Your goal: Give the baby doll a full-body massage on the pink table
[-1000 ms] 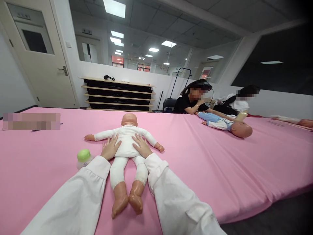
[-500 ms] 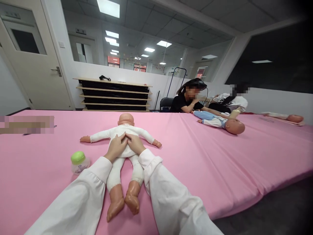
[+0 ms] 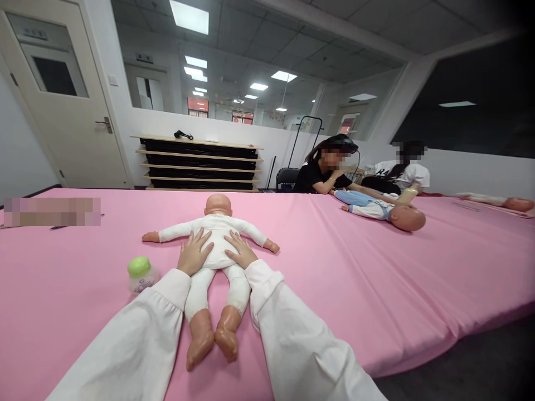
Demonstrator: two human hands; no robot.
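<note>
A baby doll (image 3: 219, 245) with a white cloth body lies on the pink table cover (image 3: 326, 267), its head away from me and its arms stretched out sideways. My left hand (image 3: 195, 253) rests on the left side of the doll's torso, fingers spread. On the right side of the torso lies my right hand (image 3: 241, 250), its fingers also apart. A strip of white cloth shows between the two hands, which do not touch each other. Beside my left sleeve stands a small jar (image 3: 141, 274) with a green lid.
At the right, a second doll (image 3: 376, 209) in blue and white lies near a person in black (image 3: 324, 170). Another person in white (image 3: 401, 170) sits farther back, near a bottle (image 3: 407, 195). A third doll (image 3: 497, 200) lies at the far right. Stacked shelving (image 3: 200, 164) stands behind the table.
My hands have moved apart from the middle of the doll's torso, out toward its two sides. The fingers have spread. The view has shifted slightly.
</note>
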